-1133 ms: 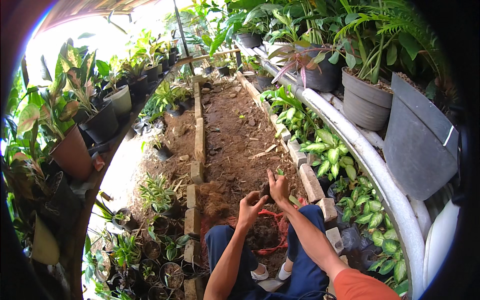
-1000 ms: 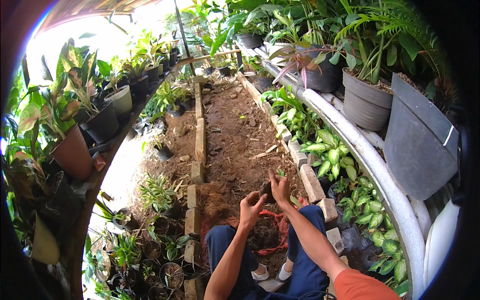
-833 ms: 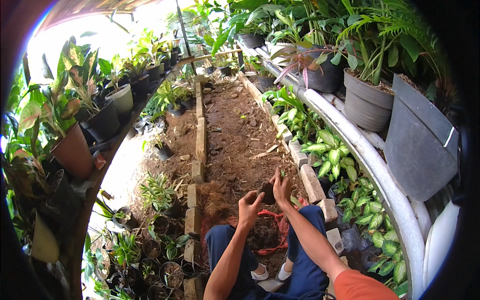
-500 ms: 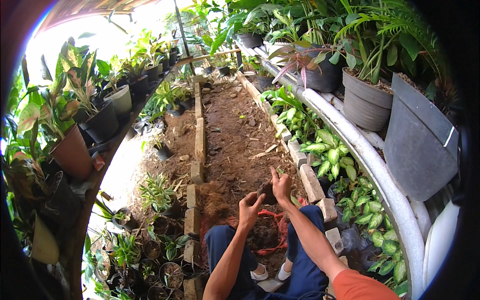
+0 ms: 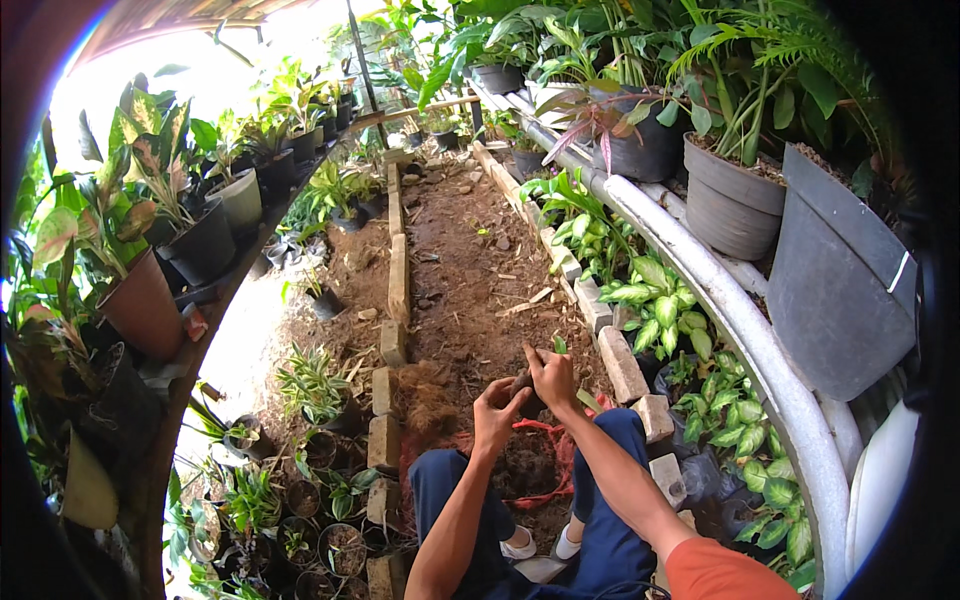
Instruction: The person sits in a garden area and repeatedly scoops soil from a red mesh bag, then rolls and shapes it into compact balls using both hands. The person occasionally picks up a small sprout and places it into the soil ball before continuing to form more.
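Note:
Over the soil in front of my knees, both hands hold a small dark pot-like thing [image 5: 533,407], mostly covered by the fingers. My left hand [image 5: 492,414] has its fingers bent around the near left side. My right hand [image 5: 552,378] closes over the top and right side, its index finger pointing up and left. A bit of green leaf [image 5: 560,345] shows just beyond the right hand, and a pale green strip [image 5: 590,402] sticks out below its wrist; whether they join the dark thing is hidden. Below lies an open red sack [image 5: 562,468] with dark soil [image 5: 530,470] inside.
Brown fibre [image 5: 425,398] lies left of the sack. Brick edging [image 5: 383,440] and blocks [image 5: 622,366] border the brown soil path [image 5: 450,270]. Small potted plants [image 5: 343,550] crowd the left; leafy plants [image 5: 660,300] and a grey pipe [image 5: 720,290] run along the right.
My right hand has shifted slightly left and down, closer to my left hand, and now covers more of the dark thing. The left hand has barely moved.

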